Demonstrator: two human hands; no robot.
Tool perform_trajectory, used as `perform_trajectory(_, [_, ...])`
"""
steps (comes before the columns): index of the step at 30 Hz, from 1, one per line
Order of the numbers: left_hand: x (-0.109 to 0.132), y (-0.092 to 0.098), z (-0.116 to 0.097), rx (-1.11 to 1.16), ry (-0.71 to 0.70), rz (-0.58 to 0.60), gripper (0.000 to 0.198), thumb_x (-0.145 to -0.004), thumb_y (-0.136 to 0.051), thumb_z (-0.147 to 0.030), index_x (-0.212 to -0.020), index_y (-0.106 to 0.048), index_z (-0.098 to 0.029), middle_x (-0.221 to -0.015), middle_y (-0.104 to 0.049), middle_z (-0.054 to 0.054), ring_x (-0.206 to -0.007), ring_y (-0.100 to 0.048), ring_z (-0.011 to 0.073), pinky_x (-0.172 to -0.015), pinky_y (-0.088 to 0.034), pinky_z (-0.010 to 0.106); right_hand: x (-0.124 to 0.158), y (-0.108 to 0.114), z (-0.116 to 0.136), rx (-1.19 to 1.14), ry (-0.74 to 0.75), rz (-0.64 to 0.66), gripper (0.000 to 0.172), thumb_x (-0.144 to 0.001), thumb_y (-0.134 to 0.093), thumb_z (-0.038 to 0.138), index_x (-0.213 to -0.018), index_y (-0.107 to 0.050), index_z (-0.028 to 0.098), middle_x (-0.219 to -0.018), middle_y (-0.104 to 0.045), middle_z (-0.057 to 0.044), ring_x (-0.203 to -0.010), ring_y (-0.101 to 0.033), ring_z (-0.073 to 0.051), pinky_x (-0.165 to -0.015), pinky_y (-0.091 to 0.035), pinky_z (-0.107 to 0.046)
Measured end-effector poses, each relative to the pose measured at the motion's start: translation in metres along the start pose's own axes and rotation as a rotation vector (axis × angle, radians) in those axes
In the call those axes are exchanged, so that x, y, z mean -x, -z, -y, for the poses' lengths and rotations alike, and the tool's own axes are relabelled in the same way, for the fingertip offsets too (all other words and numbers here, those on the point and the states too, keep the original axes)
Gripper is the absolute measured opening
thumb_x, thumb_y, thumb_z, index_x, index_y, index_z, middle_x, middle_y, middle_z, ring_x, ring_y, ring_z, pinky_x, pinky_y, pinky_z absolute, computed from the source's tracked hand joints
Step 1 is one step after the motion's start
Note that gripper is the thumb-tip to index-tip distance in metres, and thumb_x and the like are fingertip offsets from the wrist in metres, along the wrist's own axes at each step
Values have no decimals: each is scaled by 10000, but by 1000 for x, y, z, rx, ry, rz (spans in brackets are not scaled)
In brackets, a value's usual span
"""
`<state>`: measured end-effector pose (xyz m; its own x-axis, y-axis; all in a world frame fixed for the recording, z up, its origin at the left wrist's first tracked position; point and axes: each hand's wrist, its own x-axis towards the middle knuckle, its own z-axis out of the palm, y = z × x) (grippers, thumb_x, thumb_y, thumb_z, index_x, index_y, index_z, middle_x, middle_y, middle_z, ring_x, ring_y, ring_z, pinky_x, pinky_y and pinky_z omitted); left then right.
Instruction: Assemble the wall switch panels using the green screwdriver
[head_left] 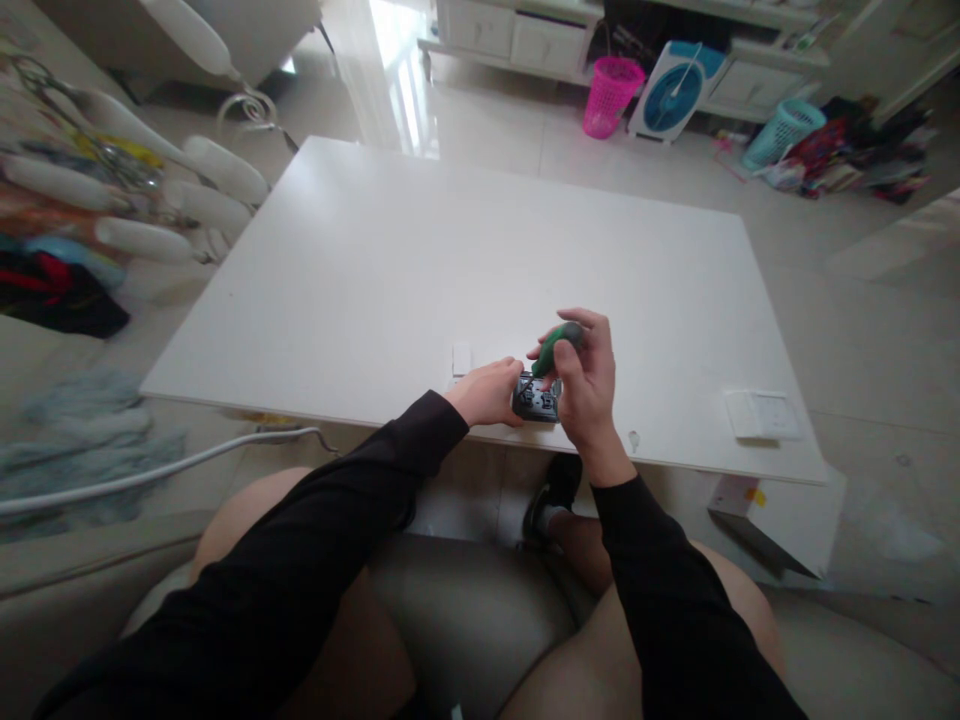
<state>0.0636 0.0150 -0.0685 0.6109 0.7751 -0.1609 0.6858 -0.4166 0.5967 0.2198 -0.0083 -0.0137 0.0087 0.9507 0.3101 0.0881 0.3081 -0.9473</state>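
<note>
My right hand is closed around the green and dark handle of a screwdriver. The screwdriver slants down to the left, its shaft reaching the left part of a small dark rectangular wall socket or switch module. Metal-looking details show on the module's upper face. My left hand grips the module's left side, fingers at its far edge and thumb nearer me. The right fingers cover part of the module's right side. A small white piece lies just beyond my left hand.
The white table has its near edge just in front of my knees. Two white switch plates lie at its right end, and a small clear bit near the front edge. An open white box stands below at the right.
</note>
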Motion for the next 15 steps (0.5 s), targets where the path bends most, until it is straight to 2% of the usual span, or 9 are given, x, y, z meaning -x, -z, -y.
perform_trajectory(3, [0,1,-1,17,25,-7,792,-681,-894,-379,-1375,-548,-218,-1314,-662,134,-1167,-681,347,-983,-546,456,0,1,2,4,1,42,378,-1035,-533,611,-1267,-607,322,-1001,-639,-16,-772,-674,-146,-493,-518,-235])
perform_trajectory(6, [1,2,-3,18,47,4,788,-674,-905,-352,-1361,-546,-207,-1325,-664,144,-1181,-681,355,-982,-552,455,-1,-1,4,34,-12,-2,320,-980,-655,581,-1126,-611,300,-999,-632,-9,-845,-691,-158,-491,-526,-214])
perform_trajectory(9, [2,4,-4,9,50,16,834,-676,-917,-343,-1393,-513,-208,-1384,-650,155,-1242,-664,368,-1005,-551,450,-1,-2,4,38,-20,-69,373,-900,-778,541,-1052,-551,287,-978,-610,10,-876,-697,-153,-488,-518,-193])
perform_trajectory(12, [2,5,-5,1,53,19,849,-682,-915,-359,-1406,-498,-208,-1408,-640,162,-1265,-655,378,-1021,-548,461,-2,-3,2,24,-16,-89,412,-894,-790,531,-1087,-511,298,-961,-588,25,-820,-693,-137,-475,-501,-190])
perform_trajectory(15, [2,5,-5,3,36,11,763,-700,-890,-356,-1357,-534,-200,-1379,-648,165,-1239,-666,374,-1017,-551,469,-1,-1,1,16,-3,-52,382,-956,-689,594,-1174,-551,312,-948,-604,13,-781,-683,-140,-476,-491,-207])
